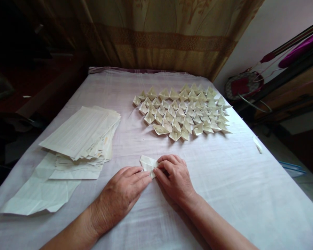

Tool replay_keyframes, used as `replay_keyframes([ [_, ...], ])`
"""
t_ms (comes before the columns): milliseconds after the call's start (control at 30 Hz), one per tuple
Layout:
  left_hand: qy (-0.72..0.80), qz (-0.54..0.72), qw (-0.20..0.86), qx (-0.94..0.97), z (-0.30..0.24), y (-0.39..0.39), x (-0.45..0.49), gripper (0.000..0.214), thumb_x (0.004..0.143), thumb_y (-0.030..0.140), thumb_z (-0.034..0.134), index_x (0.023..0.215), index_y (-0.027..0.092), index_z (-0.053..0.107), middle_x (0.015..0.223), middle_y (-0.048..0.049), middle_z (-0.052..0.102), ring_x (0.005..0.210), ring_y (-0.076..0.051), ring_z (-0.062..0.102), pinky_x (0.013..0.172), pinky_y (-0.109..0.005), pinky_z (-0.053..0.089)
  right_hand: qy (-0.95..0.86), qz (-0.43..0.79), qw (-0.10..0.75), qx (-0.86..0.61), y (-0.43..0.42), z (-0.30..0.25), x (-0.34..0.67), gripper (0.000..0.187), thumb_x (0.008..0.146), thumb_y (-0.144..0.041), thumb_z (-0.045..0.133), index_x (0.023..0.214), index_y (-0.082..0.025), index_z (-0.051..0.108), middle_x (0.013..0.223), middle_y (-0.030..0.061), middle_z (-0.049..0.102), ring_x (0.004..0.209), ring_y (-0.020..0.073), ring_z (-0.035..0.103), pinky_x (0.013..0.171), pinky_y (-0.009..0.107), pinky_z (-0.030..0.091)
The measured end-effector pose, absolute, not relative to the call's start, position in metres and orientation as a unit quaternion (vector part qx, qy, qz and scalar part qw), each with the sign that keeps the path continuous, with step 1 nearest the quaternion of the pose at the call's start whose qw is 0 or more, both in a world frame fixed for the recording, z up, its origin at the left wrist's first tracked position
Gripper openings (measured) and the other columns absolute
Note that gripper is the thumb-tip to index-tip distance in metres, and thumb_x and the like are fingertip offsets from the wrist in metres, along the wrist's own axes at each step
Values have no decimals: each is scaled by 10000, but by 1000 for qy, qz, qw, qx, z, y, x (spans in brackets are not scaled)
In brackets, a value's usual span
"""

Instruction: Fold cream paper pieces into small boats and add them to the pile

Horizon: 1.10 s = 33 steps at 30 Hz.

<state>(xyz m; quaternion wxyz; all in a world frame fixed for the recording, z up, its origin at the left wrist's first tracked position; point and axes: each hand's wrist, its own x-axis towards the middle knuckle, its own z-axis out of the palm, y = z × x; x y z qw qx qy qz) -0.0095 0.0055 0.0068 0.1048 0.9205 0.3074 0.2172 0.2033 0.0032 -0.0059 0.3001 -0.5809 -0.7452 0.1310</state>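
A small folded piece of white paper (147,163) lies on the white cloth (224,180) near the front middle. My left hand (122,192) rests flat beside it, fingers together, fingertips touching the paper's near edge. My right hand (173,175) has curled fingers that press and pinch the paper's right side. Both hands meet at the paper. Part of the paper is hidden under my right fingers.
Several finished folded paper boats (184,111) stand in rows at the back right. A stack of paper sheets (86,133) lies at the left, with a larger creased sheet (39,196) below it. A curtain (159,38) hangs behind. A small white scrap (257,144) lies near the right edge.
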Motion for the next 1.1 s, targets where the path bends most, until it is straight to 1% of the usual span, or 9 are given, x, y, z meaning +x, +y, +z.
replay_keyframes([
  [100,298,201,90,929,7,5,-9,346,947,152,483,1264,208,609,1178,-50,709,1135,-201,606,984,-377,507,-741,131,303,-585,3,-7,202,131,846,-198,663,723,-209,621,898,20,683,874,190,579,807,345,368],
  [433,304,203,74,928,11,3,-6,302,951,146,474,1195,191,646,1180,-38,712,1106,-213,616,959,-388,517,-731,142,317,-587,2,-6,200,134,824,-176,693,729,-209,603,903,8,680,874,193,567,801,349,350],
  [667,298,195,78,931,9,3,-7,303,957,155,483,1223,176,628,1189,-56,704,1118,-213,606,992,-399,501,-732,132,295,-600,2,-7,198,137,845,-199,678,736,-210,597,910,12,674,884,203,556,803,358,343],
  [867,288,170,100,937,7,4,-13,303,985,183,454,1233,201,629,1241,-42,683,1174,-215,578,1014,-405,493,-732,125,295,-601,2,-6,198,143,836,-184,682,728,-207,591,906,15,673,885,205,556,797,358,348],
  [1100,288,185,92,935,7,5,-11,295,976,180,476,1218,190,644,1200,-52,704,1152,-213,597,994,-403,513,-732,122,295,-601,3,-6,197,148,843,-183,662,717,-210,588,898,19,674,877,203,561,797,358,351],
])
